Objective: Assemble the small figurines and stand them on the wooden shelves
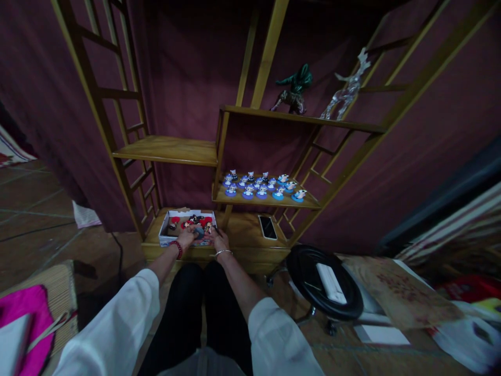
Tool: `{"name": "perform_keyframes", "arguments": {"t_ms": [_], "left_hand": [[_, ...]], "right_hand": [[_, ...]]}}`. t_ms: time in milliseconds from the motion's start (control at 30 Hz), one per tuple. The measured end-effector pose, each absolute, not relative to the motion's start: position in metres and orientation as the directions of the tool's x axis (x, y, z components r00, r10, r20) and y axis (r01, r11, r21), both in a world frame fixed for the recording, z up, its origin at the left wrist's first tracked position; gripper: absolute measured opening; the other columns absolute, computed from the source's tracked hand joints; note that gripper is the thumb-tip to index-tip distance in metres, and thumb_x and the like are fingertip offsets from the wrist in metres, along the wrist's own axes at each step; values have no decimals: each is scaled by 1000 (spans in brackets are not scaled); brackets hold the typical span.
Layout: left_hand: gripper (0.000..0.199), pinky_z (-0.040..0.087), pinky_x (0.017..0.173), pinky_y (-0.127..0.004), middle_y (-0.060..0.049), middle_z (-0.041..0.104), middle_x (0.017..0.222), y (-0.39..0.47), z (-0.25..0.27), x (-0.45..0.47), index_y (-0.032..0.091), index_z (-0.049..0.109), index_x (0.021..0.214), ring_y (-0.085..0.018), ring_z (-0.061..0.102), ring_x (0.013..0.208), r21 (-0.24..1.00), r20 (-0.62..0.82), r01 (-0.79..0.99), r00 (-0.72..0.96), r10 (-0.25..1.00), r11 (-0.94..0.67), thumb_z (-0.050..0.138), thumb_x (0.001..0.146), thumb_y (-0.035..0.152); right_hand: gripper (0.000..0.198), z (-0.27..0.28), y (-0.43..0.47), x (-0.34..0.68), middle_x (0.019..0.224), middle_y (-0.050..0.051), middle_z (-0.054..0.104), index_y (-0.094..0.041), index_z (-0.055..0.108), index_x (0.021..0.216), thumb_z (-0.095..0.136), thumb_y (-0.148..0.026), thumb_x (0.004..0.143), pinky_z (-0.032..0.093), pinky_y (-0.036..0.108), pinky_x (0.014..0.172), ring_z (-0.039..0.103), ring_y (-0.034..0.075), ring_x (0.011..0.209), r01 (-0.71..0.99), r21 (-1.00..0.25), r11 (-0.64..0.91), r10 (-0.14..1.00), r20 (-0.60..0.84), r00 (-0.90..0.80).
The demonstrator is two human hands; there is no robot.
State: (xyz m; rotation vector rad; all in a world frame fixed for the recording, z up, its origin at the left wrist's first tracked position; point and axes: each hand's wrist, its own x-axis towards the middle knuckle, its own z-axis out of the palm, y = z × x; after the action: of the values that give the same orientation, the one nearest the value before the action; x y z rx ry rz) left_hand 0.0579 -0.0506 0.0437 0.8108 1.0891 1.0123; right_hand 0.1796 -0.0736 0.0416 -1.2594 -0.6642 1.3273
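Note:
A shallow white cardboard box (163, 237) stands on the low wooden shelf, with several small toy figures (175, 222) with red and black parts inside it. Over its front right part, my left hand (187, 237) is closed at the edge of a grey-blue round piece (199, 232), which it seems to pinch. My right hand (219, 241) is beside it at the box's right front corner, fingers bent together near a small dark and yellowish figure (209, 228). What lies between the right fingers is too small to make out.
Several purple and blue-based figurines (248, 191) stand in rows on the middle shelf (235, 200). A phone (268, 227) lies right of the box. Higher up are a green statue (295, 89) and a clear deer figure (346, 91). A black wheeled stool (301, 266) stands at right.

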Motion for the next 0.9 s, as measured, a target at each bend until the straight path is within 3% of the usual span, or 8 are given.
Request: {"name": "perform_keyframes", "arguments": {"t_ms": [400, 900], "left_hand": [[35, 53, 69, -27, -8, 63, 90, -76, 49, 69, 12, 54, 103, -14, 62, 76, 891, -278, -319, 181, 943, 324, 55, 70, 1], [11, 53, 68, -26, -8, 64, 80, -98, 49, 77, 11, 57, 83, -14, 62, 73, 874, -191, -383, 294, 936, 298, 57, 73, 8]], "right_hand": [[24, 52, -97, 180, 61, 3, 66, -13, 57, 81, 59, -36, 73, 45, 17, 40, 63, 13, 53, -343, -921, -187, 934, -274, 227], [27, 60, -117, 186, 59, 3, 65, -14, 55, 78, 57, -41, 73, 47, 18, 41, 63, 14, 52, -324, -934, -151, 952, -226, 208]]}}
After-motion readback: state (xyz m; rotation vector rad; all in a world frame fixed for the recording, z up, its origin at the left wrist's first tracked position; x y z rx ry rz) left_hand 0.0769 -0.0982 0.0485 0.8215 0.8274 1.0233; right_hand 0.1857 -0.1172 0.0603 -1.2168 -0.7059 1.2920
